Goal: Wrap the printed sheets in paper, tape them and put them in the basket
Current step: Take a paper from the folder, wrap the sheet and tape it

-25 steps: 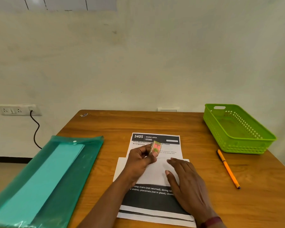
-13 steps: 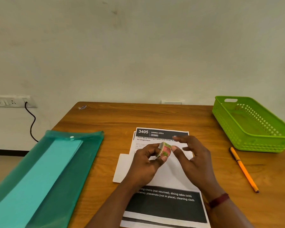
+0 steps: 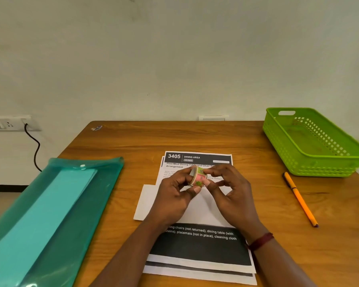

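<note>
1. The stack of white printed sheets with black bands [image 3: 197,245] lies flat mid-bench [image 3: 195,137], with a plain white wrapping paper [image 3: 147,201] folded across it. Neither hand presses it, so the fold may spring open or slip askew.
2. The left hand's [image 3: 174,199] grip holds a small roll of pink-and-green patterned tape [image 3: 197,178] above the sheets, and the right hand [image 3: 232,195] pinches at its edge. The end may tear short or stick to itself.
3. The green perforated plastic basket [image 3: 319,167] stands well apart, and a careless carry could knock the orange pen [image 3: 299,198].
</note>
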Demonstrator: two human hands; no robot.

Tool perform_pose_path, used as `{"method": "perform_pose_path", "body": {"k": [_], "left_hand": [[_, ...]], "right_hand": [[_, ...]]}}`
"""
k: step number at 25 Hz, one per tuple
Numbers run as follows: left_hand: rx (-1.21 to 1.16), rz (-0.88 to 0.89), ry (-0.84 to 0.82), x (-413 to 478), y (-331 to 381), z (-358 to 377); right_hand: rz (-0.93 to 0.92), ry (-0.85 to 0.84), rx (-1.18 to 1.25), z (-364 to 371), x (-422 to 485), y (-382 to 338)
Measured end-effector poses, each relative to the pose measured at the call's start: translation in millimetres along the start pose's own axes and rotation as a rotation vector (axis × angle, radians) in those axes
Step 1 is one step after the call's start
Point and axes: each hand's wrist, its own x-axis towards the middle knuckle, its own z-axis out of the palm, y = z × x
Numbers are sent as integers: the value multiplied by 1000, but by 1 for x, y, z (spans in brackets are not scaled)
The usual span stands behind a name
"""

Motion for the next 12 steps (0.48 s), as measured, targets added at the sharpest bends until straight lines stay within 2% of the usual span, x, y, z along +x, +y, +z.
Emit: {"method": "perform_pose_path", "body": {"k": [4,12], "left_hand": [[-41,18,3,-2,0,0],[-101,-37,-4,-3,-5,0]], "right_hand": [[109,35,95,-3,-2,-2],[16,8,5,-5,-2,-8]]}}
